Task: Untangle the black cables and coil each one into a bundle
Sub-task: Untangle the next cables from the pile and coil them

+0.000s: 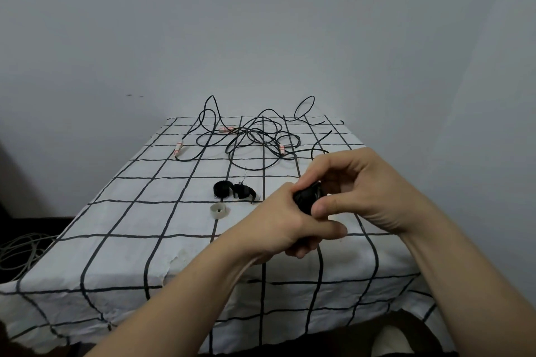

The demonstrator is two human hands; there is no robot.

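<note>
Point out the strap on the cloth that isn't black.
The white strap, curled into a ring nearest the table's front edge. The black straps lie just behind it.

Matt white cloth tablecloth [121,240] with black grid, thin black rubbery-looking cables [252,139], smooth painted wall [261,23]

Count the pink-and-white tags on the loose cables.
4 tags: one at the left, two side by side at the back, one on the right. The held bundle may hide more.
</note>
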